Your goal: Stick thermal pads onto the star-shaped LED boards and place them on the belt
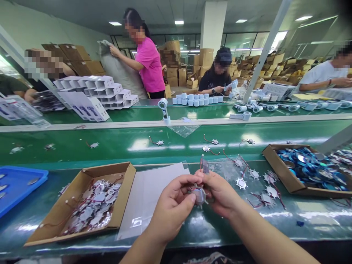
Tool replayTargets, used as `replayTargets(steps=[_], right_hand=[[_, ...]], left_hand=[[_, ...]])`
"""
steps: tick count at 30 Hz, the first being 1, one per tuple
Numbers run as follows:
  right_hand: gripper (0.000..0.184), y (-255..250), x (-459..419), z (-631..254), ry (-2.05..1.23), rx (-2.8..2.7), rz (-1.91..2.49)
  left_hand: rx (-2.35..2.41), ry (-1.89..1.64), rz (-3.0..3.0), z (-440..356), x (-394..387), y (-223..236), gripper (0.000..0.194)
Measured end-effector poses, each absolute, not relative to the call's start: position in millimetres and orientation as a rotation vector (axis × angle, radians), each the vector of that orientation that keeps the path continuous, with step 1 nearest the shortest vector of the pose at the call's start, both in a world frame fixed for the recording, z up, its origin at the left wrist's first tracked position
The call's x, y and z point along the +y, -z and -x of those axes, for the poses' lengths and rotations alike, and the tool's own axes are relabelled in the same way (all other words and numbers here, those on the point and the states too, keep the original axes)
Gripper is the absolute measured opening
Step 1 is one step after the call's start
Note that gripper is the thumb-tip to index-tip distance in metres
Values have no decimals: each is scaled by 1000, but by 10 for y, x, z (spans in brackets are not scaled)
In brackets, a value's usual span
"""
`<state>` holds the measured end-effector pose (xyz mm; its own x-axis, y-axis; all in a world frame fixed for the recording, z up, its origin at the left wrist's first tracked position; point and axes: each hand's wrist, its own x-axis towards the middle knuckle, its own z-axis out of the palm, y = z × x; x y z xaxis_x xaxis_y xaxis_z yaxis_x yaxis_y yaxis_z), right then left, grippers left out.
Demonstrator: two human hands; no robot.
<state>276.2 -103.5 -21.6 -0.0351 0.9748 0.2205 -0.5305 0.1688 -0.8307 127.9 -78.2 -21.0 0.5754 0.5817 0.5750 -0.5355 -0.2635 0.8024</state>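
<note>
Silvery, one disc (pixel 201 196) sits right of the cardboard box (pixel 124 194), pinched by the left hand's (pixel 176 203) fingers; the right hand's (pixel 222 190) hold is unclear. It seems mid-handling; discs (pixel 99 200) fill the box, with loose ones (pixel 241 183) farther right of it.

The scene is bright and evenly lit, with cool white light from ceiling lamps (pixel 179 22) and a paler glow at the upper right. Glare streaks the green belt (pixel 121 154) and pools on the glossy bench (pixel 198 231); shadows are faint and soft. Wide-angle distortion stretches the blue tray (pixel 44 176) at the left edge. A dark smudge blots the top right corner, pixelated blocks mask heads, and distant cartons (pixel 172 71) look soft.
</note>
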Motion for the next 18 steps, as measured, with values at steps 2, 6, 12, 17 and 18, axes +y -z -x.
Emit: replayTargets(steps=[2,6,12,17,18], right_hand=[[48,186,-1030,-2750,-1292,-909,596],[41,166,-1035,-2720,-1129,-884,560],[26,197,-1150,-2733,-914,-1002,493],[25,174,-1256,-2766,-909,-979,464],[26,165,-1263,-2769,-926,-957,458]], left_hand=[[44,-1083,-1511,-1284,-793,225,30],[68,-1156,-1432,-1351,-760,290,50],[259,-1110,-1585,-1436,-672,363,42],[132,-1071,-1541,-1428,-702,383,39],[58,-1007,-1468,-1427,-717,379,40]])
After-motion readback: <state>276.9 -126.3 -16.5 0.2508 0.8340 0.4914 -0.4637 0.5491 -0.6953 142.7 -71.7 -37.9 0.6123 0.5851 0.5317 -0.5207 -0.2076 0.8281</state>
